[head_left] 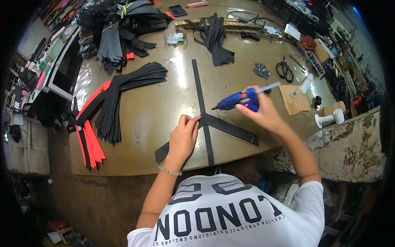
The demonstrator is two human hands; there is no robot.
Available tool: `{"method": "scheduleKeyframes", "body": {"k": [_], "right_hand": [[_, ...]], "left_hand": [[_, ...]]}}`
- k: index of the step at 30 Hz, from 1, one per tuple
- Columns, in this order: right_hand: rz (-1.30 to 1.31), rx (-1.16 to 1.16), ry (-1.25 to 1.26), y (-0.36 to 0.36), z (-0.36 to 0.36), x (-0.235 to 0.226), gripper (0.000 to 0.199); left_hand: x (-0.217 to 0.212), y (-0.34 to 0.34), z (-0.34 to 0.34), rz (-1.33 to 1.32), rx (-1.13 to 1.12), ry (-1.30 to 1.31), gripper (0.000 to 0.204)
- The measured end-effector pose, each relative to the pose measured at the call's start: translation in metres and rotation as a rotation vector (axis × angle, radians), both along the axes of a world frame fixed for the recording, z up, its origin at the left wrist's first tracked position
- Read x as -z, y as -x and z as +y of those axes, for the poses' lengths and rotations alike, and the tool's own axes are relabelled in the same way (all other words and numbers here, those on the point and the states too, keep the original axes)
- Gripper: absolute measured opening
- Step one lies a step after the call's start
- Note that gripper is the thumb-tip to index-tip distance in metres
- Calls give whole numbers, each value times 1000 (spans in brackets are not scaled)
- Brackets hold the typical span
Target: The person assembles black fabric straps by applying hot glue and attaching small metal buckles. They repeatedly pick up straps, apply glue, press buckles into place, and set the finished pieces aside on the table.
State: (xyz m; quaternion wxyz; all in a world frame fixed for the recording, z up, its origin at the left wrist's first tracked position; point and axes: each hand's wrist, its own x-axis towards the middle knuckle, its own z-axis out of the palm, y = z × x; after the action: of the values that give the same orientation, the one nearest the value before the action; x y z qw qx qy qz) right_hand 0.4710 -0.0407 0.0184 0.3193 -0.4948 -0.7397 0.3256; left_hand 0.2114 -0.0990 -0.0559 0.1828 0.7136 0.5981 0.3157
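My right hand [263,114] grips a blue hot glue gun [231,101], a pale glue stick [269,87] standing out of its back. The gun's dark nozzle points left, a little above and right of where the straps meet. A wide black strap [232,131] bends there into an upside-down V, crossed by a long narrow black strip [198,84] running away from me. With fingertips pinched together, my left hand [184,138] presses on the wide strap at the bend. Its left arm passes partly under that hand.
Black straps [111,99] and red ones [91,142] lie fanned out left. Bundled dark straps [123,29] and another bunch [216,43] sit farther back, near a clear bowl [175,38]. Scissors [284,71], small dark pieces [262,71], brown paper [294,100] and a white spool [329,118] lie right.
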Motion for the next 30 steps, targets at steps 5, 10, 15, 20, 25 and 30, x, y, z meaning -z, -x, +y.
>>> {"method": "scheduleKeyframes", "body": {"k": [5,10,15,20,25,30], "right_hand": [[-165,-66,19,23,10,9,59],[-278,-27,128,28,17,15,51],[-285,-64,16,29,12,16,57],[-309,-102,8,28,-8,13,57],[-280,-166,194,19,-24,10,56],[147,346,110,-32,-23,34,40]], "left_hand": [[-4,-1,0,16,-5,-8,19],[-2,0,1,3,-2,-33,19],[0,0,1,12,-4,-31,19],[3,1,2,25,24,-82,19],[8,1,0,9,6,-57,20],[-3,1,-1,23,-15,-85,20]]}}
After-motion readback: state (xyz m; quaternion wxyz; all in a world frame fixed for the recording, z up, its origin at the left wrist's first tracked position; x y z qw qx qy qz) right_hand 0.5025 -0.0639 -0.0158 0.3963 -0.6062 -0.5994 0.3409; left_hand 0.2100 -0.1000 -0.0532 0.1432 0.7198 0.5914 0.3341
